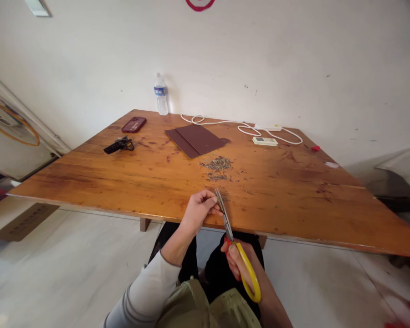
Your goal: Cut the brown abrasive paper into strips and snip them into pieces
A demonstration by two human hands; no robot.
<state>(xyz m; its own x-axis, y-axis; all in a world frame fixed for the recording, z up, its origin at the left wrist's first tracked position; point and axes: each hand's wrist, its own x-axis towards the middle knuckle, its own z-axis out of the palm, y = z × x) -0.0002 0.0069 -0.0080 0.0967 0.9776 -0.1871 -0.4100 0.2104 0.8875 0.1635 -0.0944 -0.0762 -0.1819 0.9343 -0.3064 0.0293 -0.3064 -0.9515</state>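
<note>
My right hand is wrapped round the handles of a pair of scissors, one handle yellow and the other red. Their blades point away from me over the table's front edge and look nearly closed. Beside the blades, my left hand is closed in a pinch, its fingertips close to the metal. Whatever the pinch holds is too small to make out. Just beyond the hands lies a loose pile of small dry brownish bits, with a smaller patch nearer to me.
Behind the pile lie dark red sheets on the wooden table. A phone, a black bundled item and a water bottle stand or lie to the left. At the back right are a white cable and a small cream device.
</note>
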